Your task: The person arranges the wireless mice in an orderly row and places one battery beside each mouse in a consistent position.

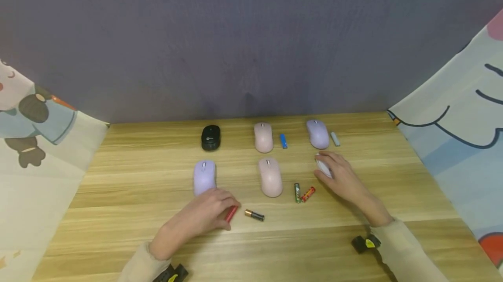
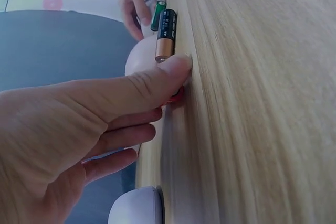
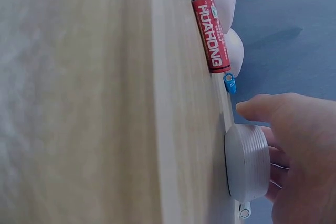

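Note:
My left hand [image 1: 207,210] pinches a red battery [image 1: 231,214] between thumb and fingers, low over the table. In the left wrist view the thumb covers most of that battery. A black and copper battery [image 1: 254,215] lies just right of it, and a purple mouse [image 1: 204,176] is behind the hand. My right hand [image 1: 343,181] has its fingers curled round a white mouse [image 1: 324,166]; in the right wrist view this mouse [image 3: 247,161] sits on the table, its far side hidden by fingers. Left of that hand lie a green battery [image 1: 297,193] and a red-orange battery [image 1: 308,194].
A near pink mouse [image 1: 270,178] stands mid-table. Along the back are a black mouse [image 1: 211,138], another pink mouse [image 1: 263,137] with a blue battery [image 1: 284,141], and another purple mouse [image 1: 318,134] beside a grey battery [image 1: 335,139]. A dark grey panel [image 1: 247,46] rises behind the table.

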A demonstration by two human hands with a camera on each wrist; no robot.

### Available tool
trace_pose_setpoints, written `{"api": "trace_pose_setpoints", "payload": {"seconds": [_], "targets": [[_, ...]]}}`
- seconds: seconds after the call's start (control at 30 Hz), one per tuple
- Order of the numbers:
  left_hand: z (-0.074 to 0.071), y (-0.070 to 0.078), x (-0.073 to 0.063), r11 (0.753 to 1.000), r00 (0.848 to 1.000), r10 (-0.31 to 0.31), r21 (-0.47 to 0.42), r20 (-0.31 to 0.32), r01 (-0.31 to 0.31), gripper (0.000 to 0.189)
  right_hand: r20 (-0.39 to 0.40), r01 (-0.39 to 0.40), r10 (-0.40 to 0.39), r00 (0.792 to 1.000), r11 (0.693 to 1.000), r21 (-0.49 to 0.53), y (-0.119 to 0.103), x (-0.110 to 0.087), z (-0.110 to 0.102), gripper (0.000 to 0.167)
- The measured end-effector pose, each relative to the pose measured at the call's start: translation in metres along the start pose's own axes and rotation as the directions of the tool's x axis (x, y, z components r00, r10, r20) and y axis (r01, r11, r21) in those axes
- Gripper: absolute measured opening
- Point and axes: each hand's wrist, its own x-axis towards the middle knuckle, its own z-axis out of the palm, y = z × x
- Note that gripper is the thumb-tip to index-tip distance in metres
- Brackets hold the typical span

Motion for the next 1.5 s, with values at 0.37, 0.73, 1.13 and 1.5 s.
{"api": "trace_pose_setpoints", "payload": {"seconds": [0.37,0.73,1.13,1.5], "targets": [[-0.005,-0.002,0.007,0.997,0.998,-0.056,0.058,-0.036,0.058,0.053,0.006,-0.006,0.006,1.0,1.0,0.002,-0.001,-0.001,0.0,0.044],[-0.018,-0.014,0.014,0.995,0.993,-0.084,0.037,-0.077,0.087,0.059,-0.001,-0.001,0.001,1.0,1.0,-0.003,-0.002,0.0,0.001,0.044],[-0.037,-0.042,0.032,0.988,0.973,-0.134,0.049,-0.19,0.145,0.059,0.02,-0.021,0.021,1.0,1.0,-0.004,-0.001,0.002,0.0,0.044],[-0.055,-0.077,0.059,0.981,0.957,-0.161,0.071,-0.241,0.183,0.057,0.015,-0.013,0.013,1.0,1.0,0.004,-0.001,0.002,0.0,0.043]]}}
